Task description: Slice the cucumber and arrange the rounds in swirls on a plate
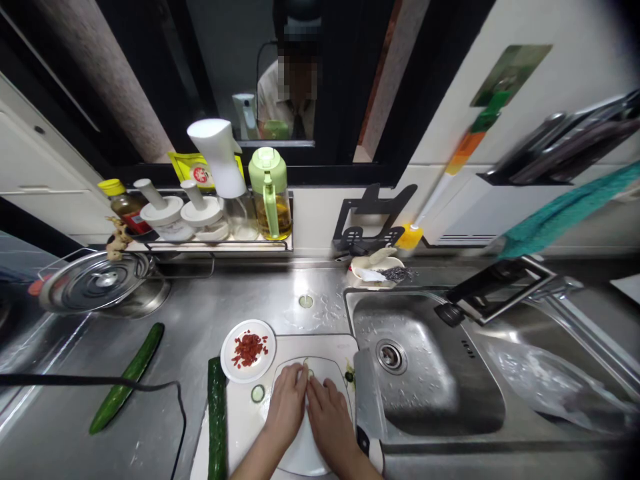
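Observation:
My left hand [289,393] and my right hand [325,403] meet over a white square plate [305,460], fingers bent and fingertips together. Between the fingertips shows a small pale green piece, seemingly a cucumber slice [311,373], mostly covered by the fingers. The plate rests on a white cutting board [245,427]. A loose cucumber round [258,393] lies on the board, left of my hands. Along the board's left edge lies a dark green cucumber [217,420]. A small white dish [227,357] of red goji berries [249,349] overlaps the board's top left corner.
At right, a knife with a wide blade [370,393] lies between board and steel sink [430,373]. Another cucumber [127,377] and a black cable [175,383] are at left. Behind stands a shelf with an oil jug [270,193] and seasoning jars [205,220].

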Available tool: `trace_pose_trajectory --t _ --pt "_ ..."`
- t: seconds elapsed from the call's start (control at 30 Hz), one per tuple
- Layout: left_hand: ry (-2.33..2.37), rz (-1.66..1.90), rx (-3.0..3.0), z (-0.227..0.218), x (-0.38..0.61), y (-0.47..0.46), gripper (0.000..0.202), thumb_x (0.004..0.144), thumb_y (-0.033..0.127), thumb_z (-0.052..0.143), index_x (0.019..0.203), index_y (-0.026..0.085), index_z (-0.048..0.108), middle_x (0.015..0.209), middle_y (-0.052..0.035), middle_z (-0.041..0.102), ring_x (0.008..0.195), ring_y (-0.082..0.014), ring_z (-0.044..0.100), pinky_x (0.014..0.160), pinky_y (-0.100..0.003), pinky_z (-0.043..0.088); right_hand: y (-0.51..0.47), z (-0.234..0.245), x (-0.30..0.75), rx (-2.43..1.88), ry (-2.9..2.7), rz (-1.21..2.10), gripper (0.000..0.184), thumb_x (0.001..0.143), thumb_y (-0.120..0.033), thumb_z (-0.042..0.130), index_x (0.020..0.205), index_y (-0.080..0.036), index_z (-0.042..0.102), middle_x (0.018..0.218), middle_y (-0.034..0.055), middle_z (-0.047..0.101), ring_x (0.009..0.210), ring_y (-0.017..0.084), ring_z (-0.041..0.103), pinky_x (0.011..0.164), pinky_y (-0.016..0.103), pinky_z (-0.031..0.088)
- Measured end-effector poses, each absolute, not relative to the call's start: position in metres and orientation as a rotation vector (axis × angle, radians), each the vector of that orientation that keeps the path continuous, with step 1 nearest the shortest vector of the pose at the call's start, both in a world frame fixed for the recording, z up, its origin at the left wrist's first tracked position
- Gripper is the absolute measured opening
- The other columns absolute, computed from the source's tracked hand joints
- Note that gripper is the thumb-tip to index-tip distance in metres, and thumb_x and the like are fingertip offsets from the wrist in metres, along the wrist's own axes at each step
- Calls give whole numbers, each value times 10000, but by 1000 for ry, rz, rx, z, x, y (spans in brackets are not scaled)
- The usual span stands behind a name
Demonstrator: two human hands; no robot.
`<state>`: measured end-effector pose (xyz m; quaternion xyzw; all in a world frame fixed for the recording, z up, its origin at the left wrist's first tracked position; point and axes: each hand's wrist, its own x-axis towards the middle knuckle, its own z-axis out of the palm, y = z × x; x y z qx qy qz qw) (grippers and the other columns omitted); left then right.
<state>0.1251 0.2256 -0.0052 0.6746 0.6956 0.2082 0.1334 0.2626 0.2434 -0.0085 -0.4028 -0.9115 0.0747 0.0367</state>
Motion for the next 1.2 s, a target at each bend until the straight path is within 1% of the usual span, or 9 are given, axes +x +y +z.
trace_pose_trajectory --t 0.17,0.33,0.53,0.6,0.7,0.8,0.87,1.0,1.2 --pt "2052 592 1921 -10 129 224 470 834 64 414 1284 189 465 1149 -112 559 1063 -227 501 855 -379 463 242 -10 263 -1218 -2813 87 472 783 -94 480 1239 -205 531 1276 41 556 1077 318 526 793 425 457" --pt "2036 608 1856 -10 132 224 468 831 80 420 1281 195 478 1160 -117 555 1067 -231 501 886 -395 444 243 -9 262 -1166 -2829 -21 487 759 -69 472 1228 -179 537 1259 51 570 1048 312 536 768 416 451" --pt "2017 798 1764 -1 126 218 502 816 72 372 1282 215 488 1127 -125 564 1053 -225 527 879 -398 461 241 -9 267 -1151 -2766 -110 422 790 -138 461 1196 -200 558 1222 51 596 1036 284 525 786 393 422" --pt "2043 880 1680 2 116 209 469 825 90 350 1248 202 518 1105 -123 576 1041 -215 545 895 -392 462 239 -9 272 -1146 -2714 -113 373 819 -176 455 1174 -194 568 1195 56 610 1031 281 522 796 393 412" --pt "2176 960 1467 4 94 187 341 857 196 365 1117 171 586 1064 -115 609 1020 -219 574 904 -392 464 236 -9 278 -1152 -2646 -74 342 831 -188 457 1154 -192 568 1156 61 623 1024 277 518 785 391 404" --pt "2348 926 1265 0 72 166 278 839 293 423 983 162 621 957 -102 656 877 -225 626 801 -372 504 233 -8 283 -1126 -2607 -51 324 820 -197 478 1131 -198 570 1129 57 627 1013 276 515 778 385 401" --pt "2398 906 1208 -5 62 158 264 813 317 452 931 169 636 921 -89 674 819 -221 643 756 -351 512 231 -8 284 -1108 -2590 -65 314 811 -195 488 1113 -201 574 1119 49 629 1007 275 514 786 380 398" --pt "2424 888 1165 -11 56 157 255 784 330 479 891 182 657 882 -70 693 758 -211 655 714 -323 515 228 -9 284 -1090 -2580 -79 303 801 -189 497 1093 -216 577 1108 35 631 1008 273 515 794 371 390" --pt "2393 877 1173 -8 59 161 257 790 298 455 897 193 662 918 -67 699 852 -216 657 777 -324 501 225 -7 286 -1074 -2602 -60 320 801 -193 513 1116 -221 561 1121 35 622 1019 268 510 795 364 380"
